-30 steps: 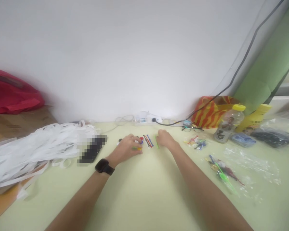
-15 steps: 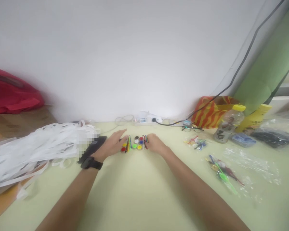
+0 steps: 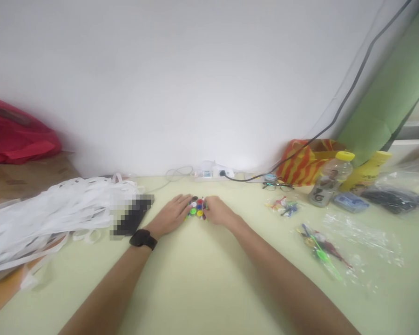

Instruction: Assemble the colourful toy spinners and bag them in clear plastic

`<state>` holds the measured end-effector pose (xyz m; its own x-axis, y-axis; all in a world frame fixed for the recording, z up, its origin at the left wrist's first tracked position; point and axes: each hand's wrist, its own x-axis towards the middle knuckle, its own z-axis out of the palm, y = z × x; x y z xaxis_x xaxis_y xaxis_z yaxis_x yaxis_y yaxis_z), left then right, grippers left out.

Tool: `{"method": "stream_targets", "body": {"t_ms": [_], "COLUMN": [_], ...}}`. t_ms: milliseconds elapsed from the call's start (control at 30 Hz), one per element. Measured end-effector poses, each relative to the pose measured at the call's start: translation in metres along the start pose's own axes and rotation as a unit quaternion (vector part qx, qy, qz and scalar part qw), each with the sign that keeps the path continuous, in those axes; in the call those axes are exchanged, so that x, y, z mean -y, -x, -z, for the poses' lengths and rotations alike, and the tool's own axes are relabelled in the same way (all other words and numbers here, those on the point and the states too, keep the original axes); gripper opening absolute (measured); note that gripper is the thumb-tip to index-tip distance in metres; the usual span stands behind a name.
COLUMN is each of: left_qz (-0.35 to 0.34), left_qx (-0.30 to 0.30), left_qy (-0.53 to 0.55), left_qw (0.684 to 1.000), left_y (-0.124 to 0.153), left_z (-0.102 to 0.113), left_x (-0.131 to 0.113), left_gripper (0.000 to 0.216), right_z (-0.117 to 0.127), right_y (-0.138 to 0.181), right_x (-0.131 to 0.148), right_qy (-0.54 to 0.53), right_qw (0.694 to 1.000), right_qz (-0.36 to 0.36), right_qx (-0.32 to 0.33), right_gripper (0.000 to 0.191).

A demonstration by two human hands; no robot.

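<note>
A small cluster of coloured round caps and thin coloured sticks (image 3: 197, 208) lies on the pale green table (image 3: 202, 274). My left hand (image 3: 172, 215), with a black watch on its wrist, lies flat with fingers extended against the cluster's left side. My right hand (image 3: 217, 211) presses against its right side, fingers curled inward. The two hands squeeze the pieces into a tight bunch between them, and part of the cluster is hidden by the fingers.
A heap of white strips (image 3: 45, 214) and a dark phone (image 3: 131, 218) lie at left. At right are plastic bags of coloured pieces (image 3: 321, 249), glasses (image 3: 277, 186), a bottle (image 3: 326, 186), a striped bag (image 3: 305, 160). A power strip (image 3: 211, 173) sits by the wall.
Both hands have drawn together, pushing the spread-out caps and sticks into one tight cluster between them. The left hand shifted right, the right hand shifted left.
</note>
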<state>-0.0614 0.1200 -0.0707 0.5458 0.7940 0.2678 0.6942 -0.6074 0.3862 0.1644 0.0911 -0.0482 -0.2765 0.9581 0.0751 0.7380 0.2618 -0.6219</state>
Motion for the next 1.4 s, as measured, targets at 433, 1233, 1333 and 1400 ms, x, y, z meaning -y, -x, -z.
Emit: {"method": "stream_targets", "body": {"t_ms": [433, 1233, 1333, 1400], "left_qz": [0.110, -0.041, -0.026, -0.002], "left_qx": [-0.005, -0.068, -0.062, -0.058], "left_qy": [0.052, -0.151, -0.139, -0.121], "left_qw": [0.993, 0.985, 0.988, 0.991], "left_y": [0.005, -0.001, 0.000, 0.000], "left_z": [0.008, -0.019, -0.019, -0.016], "left_x": [0.008, 0.013, 0.012, 0.011], "left_gripper": [0.067, 0.054, 0.056, 0.057], "right_z": [-0.040, -0.052, -0.054, -0.047], "right_y": [-0.015, -0.008, -0.008, -0.007], "right_x": [-0.024, -0.008, -0.004, 0.000], "right_qy": [-0.006, 0.079, 0.072, 0.060], "right_qw": [0.981, 0.992, 0.993, 0.994], "right_qz": [0.188, 0.093, 0.087, 0.085], "right_qx": [-0.052, -0.030, -0.025, -0.025], "right_gripper": [0.044, 0.075, 0.076, 0.079]}}
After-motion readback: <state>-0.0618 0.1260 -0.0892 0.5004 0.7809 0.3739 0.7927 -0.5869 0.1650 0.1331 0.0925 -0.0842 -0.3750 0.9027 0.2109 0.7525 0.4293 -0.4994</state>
